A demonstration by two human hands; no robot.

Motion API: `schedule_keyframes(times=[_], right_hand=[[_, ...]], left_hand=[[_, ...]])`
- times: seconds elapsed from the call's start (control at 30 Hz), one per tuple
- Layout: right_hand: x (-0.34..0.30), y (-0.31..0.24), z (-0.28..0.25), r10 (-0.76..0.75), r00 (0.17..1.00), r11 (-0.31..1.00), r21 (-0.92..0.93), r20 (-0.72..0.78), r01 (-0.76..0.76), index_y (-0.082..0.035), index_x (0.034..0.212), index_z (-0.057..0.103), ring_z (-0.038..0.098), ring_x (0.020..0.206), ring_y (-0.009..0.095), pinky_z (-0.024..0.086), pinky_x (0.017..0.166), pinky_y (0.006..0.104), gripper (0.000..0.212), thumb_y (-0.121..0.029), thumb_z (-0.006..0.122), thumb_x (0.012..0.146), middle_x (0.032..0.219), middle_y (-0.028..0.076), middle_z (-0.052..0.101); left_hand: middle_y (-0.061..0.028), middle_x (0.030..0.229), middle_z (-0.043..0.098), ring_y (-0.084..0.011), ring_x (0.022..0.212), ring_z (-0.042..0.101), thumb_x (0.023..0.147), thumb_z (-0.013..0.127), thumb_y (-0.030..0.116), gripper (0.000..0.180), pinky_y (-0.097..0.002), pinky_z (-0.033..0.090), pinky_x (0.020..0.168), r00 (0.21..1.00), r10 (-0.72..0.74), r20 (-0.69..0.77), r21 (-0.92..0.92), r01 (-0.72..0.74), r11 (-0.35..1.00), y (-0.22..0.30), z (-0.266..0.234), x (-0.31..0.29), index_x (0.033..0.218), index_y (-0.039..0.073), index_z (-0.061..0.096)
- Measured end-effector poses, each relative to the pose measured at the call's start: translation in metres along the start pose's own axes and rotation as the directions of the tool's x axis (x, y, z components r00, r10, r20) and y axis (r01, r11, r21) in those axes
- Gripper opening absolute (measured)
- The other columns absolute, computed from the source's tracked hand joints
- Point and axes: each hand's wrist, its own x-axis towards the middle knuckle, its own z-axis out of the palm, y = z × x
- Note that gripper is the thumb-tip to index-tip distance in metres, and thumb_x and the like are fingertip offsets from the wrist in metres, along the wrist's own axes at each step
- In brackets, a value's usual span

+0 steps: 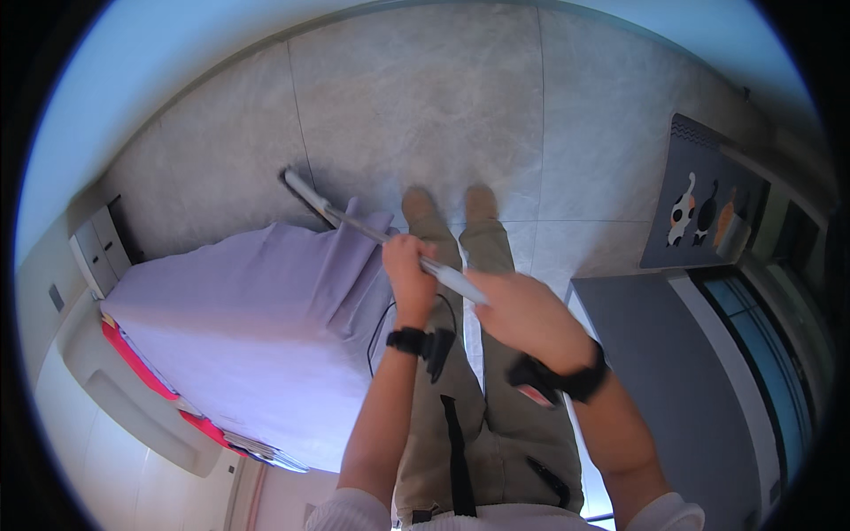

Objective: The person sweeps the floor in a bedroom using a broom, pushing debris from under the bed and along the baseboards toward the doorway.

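Note:
Slanting across in front of me is a broom (361, 225) with a long grey handle. Its narrow, pale head with a dark edge (307, 193) is low by the floor, beside the hanging cloth; I cannot make out the bristles. My left hand (411, 274) is wrapped round the middle of the handle. Around the light grey upper end is my right hand (524, 319), closed and slightly blurred. Both wrists wear black straps with small devices.
To the left, a lilac cloth (239, 301) covers a bed-like surface, its corner hanging near the broom. A white cabinet (99, 252) stands beyond it. On the right are a grey-topped unit (664, 354) and a dark mat with cat pictures (699, 203). Grey tiles (425, 97) cover the floor.

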Motion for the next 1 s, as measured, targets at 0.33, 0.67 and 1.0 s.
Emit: schedule_keyframes(times=[0.33,0.67,1.0], right_hand=[[-0.059,0.093,-0.081,0.094,0.979,0.993,0.090,-0.179,-0.078,-0.001,0.116,0.054,0.060,0.075,0.029,0.047,0.070,0.0344,0.035,-0.008,0.054,0.082,0.089,0.018,0.062],[-0.150,0.075,-0.085,0.277,0.957,0.847,0.448,0.086,-0.286,-0.001,0.126,0.047,0.056,0.074,0.014,0.045,0.071,0.0262,0.047,-0.003,0.059,0.081,0.089,0.008,0.060],[0.102,0.024,0.039,0.055,0.955,0.813,0.568,-0.290,0.125,-0.004,0.122,0.050,0.053,0.057,0.015,0.041,0.052,0.0283,0.038,-0.017,0.055,0.087,0.076,0.009,0.059]], left_hand=[[-0.0105,0.081,0.052,-0.0321,0.087,0.048,0.056,0.063,0.003,0.018,-0.0437,0.033,0.077,0.979,0.165,0.123,-0.195,-0.139,0.971,0.113,0.097,0.034,0.072,0.008,0.055],[-0.0102,0.082,0.049,-0.0302,0.090,0.049,0.058,0.064,0.006,0.018,-0.0479,0.032,0.093,0.861,0.236,0.449,-0.177,-0.173,0.969,0.172,0.023,-0.001,0.072,0.007,0.053],[-0.0128,0.091,0.053,-0.0332,0.090,0.050,0.062,0.059,0.004,0.019,-0.0441,0.036,0.079,0.867,0.367,0.337,0.236,-0.455,0.859,-0.035,-0.002,0.177,0.080,0.007,0.053]])
